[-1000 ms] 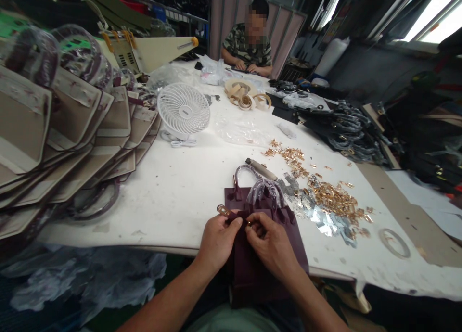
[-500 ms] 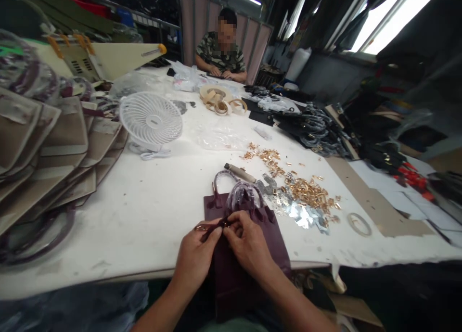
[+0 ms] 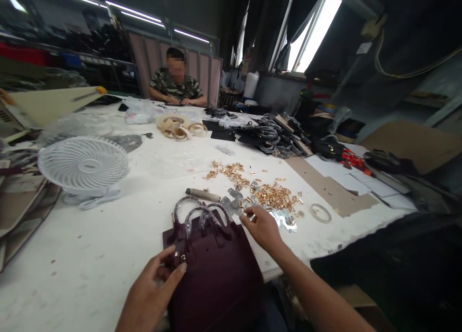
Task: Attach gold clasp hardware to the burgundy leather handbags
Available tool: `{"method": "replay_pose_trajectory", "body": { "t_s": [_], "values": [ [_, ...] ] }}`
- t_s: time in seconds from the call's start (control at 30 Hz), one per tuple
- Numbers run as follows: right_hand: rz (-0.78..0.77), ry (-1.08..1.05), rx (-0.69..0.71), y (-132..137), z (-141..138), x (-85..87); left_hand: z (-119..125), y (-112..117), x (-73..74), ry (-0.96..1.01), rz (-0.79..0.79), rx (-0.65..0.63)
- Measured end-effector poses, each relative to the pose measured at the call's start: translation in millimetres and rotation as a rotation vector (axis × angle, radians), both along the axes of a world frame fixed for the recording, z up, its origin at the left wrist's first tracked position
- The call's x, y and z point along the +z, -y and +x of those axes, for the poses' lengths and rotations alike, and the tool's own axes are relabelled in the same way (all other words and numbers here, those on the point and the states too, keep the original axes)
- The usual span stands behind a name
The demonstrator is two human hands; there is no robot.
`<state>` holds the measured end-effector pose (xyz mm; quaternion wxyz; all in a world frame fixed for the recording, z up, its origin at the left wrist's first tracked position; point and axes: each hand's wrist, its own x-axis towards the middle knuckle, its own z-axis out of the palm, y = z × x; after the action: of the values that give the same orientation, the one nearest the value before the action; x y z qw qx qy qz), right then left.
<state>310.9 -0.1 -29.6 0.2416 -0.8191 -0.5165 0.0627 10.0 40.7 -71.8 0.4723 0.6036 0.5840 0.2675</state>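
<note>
A dark maroon handbag (image 3: 216,274) leans at the table's front edge, its handles (image 3: 202,216) wrapped in clear plastic. My left hand (image 3: 149,286) grips its left upper side, thumb in front, beside a small gold fitting (image 3: 183,258). To the right of the bag, my right hand (image 3: 263,228) is over the near edge of the metal parts, thumb and fingers drawn together. Whether a small piece is between them I cannot make out. Gold metal fittings (image 3: 276,196) and flat silver plates (image 3: 288,221) lie just beyond that hand.
A brown-handled tool (image 3: 202,194) lies behind the bag. At left are a white fan (image 3: 86,166) and stacked bag pieces (image 3: 21,207). Tape rolls (image 3: 176,127), black bag parts (image 3: 270,134) and a ring of tape (image 3: 321,213) are farther off. Across the table sits a person (image 3: 176,84).
My right hand has left the bag and moved right to the metal parts. My left hand is now lower on the bag's left side. The view has turned right.
</note>
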Motion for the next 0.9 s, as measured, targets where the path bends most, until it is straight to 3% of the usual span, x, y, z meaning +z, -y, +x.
{"method": "replay_pose_trajectory", "body": {
  "t_s": [0.1,0.23,0.33,0.43,0.53,0.6,0.73,0.8,0.9],
  "values": [
    [-0.064,0.076,-0.018,-31,31,-8.2,5,-2,-0.1,-0.231,0.388,-0.034],
    [-0.143,0.099,0.007,-63,47,-16.9,23,3,23.6,-0.294,0.773,-0.178],
    [-0.157,0.093,0.035,-72,58,-11.7,45,-2,48.1,-0.294,0.864,-0.336],
    [-0.088,0.079,0.069,-66,62,3.8,70,-20,63.5,-0.354,0.826,-0.585],
    [0.029,0.015,0.121,-42,42,17.8,92,-41,67.3,-0.458,0.805,-0.796],
    [0.117,-0.18,0.213,-16,14,18.0,103,-52,66.9,-0.524,0.815,-0.89],
    [0.215,-0.639,0.408,34,-52,-4.7,117,-62,69.7,-0.586,0.823,-1.01],
    [0.223,-0.7,0.493,47,-73,-18.8,123,-63,75.0,-0.574,0.837,-1.065],
    [0.275,-0.663,0.504,53,-83,-33.8,133,-63,86.0,-0.578,0.889,-1.149]
  ]
}}
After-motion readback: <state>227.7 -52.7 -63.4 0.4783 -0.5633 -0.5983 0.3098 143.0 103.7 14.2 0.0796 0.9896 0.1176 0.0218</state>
